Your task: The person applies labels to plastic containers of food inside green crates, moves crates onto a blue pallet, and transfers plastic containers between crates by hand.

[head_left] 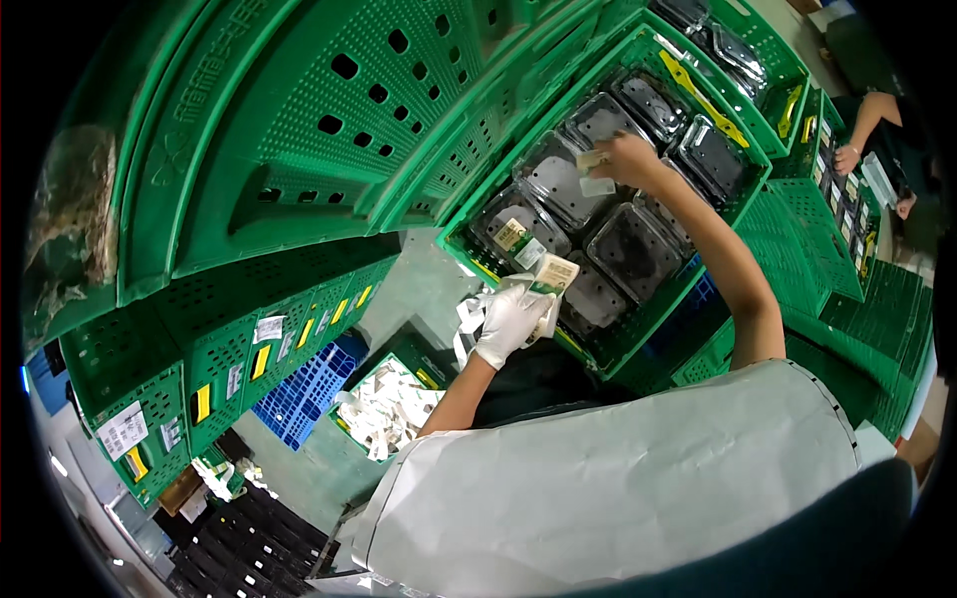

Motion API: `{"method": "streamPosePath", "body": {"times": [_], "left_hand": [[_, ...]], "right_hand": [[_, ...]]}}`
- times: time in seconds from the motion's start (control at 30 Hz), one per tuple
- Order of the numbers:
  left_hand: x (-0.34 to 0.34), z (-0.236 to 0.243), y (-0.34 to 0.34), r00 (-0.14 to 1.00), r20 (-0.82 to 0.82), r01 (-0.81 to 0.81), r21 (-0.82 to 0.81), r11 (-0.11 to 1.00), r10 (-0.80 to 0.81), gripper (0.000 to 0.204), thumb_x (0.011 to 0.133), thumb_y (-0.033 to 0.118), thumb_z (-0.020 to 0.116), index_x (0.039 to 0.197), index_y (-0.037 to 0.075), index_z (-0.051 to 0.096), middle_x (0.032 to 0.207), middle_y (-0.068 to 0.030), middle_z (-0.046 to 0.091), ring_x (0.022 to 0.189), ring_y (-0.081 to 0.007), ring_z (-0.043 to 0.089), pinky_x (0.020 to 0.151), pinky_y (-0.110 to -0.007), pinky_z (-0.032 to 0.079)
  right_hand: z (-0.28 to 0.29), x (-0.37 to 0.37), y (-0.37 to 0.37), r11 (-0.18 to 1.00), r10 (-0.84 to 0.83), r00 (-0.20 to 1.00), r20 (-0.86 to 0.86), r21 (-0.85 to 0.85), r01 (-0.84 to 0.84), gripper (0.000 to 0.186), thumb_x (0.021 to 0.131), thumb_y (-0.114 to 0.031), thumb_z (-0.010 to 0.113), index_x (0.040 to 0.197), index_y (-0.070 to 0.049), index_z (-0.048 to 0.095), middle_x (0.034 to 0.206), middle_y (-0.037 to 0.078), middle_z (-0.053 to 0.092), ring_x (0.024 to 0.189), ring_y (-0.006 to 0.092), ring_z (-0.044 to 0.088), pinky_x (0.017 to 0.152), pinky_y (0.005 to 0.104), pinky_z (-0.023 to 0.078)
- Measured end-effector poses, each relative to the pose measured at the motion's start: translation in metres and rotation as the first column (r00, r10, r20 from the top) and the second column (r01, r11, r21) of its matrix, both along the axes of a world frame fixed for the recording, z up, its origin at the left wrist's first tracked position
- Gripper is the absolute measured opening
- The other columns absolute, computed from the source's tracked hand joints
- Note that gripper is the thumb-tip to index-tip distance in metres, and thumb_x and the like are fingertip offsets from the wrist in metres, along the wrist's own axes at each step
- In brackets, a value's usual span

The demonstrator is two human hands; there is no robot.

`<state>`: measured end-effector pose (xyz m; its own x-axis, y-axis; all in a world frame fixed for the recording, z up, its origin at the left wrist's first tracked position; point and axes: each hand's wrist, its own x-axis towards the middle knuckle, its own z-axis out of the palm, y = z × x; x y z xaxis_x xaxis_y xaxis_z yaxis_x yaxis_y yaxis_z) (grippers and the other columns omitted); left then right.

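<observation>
My left hand (510, 321), in a white glove, grips a stack of labels (556, 273) at the near edge of a green crate (449, 237). Dark plastic punnets with clear lids fill this crate in rows. My bare right hand (628, 159) pinches a single label (596, 185) over the lid of a left-side punnet (551, 181); whether the label touches the lid I cannot tell. The nearer left punnet bears a label (511, 235) on its lid. Another punnet (635, 254), in the middle, shows a bare lid.
Large green crates (299, 149) rise close on my left. Below them stand a blue pallet (307, 394) and a crate of crumpled white paper strips (384, 417). At far right another person's hand (847, 159) is over a crate of labelled punnets (845, 214).
</observation>
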<state>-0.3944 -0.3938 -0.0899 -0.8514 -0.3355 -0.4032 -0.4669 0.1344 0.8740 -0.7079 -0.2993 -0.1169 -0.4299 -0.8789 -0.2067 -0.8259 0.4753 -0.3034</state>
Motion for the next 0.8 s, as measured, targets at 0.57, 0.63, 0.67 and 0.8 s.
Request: {"method": "streamPosePath", "body": {"times": [0.57,0.63,0.67,0.8], "left_hand": [[-0.030,0.009,0.000,0.865,-0.182,-0.445,0.152,0.882,0.468,0.023,0.085,0.005,0.057,0.108,-0.001,0.058,0.099,-0.0082,0.063,0.087,-0.0108,0.056,0.079,-0.024,0.044],[-0.049,0.019,0.004,0.862,-0.154,-0.456,0.178,0.872,0.483,0.016,0.083,0.005,0.059,0.097,-0.002,0.063,0.089,-0.0058,0.065,0.080,-0.0080,0.056,0.074,-0.023,0.046],[-0.059,0.030,0.007,0.815,-0.093,-0.508,0.362,0.782,0.572,0.007,0.080,0.004,0.064,0.082,-0.003,0.062,0.074,-0.0005,0.062,0.065,-0.0044,0.051,0.060,-0.021,0.044],[-0.076,0.011,0.005,0.933,-0.049,-0.350,0.124,0.929,0.358,0.012,0.071,0.007,0.074,0.074,0.002,0.063,0.071,0.0021,0.061,0.061,-0.0025,0.050,0.056,-0.019,0.042]], "right_hand": [[0.026,0.071,-0.014,0.998,-0.004,0.845,0.535,0.054,-0.030,0.053,0.075,-0.053,0.061,0.096,-0.004,0.059,0.084,0.013,0.063,0.074,0.0278,0.060,0.068,0.0358,0.049],[0.040,0.095,0.013,0.954,0.173,0.573,0.801,-0.281,0.104,0.046,0.070,-0.045,0.071,0.083,-0.001,0.063,0.069,0.011,0.064,0.066,0.0216,0.063,0.063,0.0327,0.048],[0.070,0.098,0.014,0.993,0.084,0.728,0.681,-0.117,-0.005,0.036,0.074,-0.036,0.071,0.079,-0.001,0.064,0.063,0.009,0.062,0.057,0.0178,0.061,0.054,0.0308,0.048],[0.069,0.084,0.029,0.934,0.023,0.682,0.731,-0.259,0.246,0.024,0.079,-0.024,0.067,0.074,-0.001,0.065,0.061,0.009,0.062,0.051,0.0126,0.059,0.045,0.0279,0.045]]}}
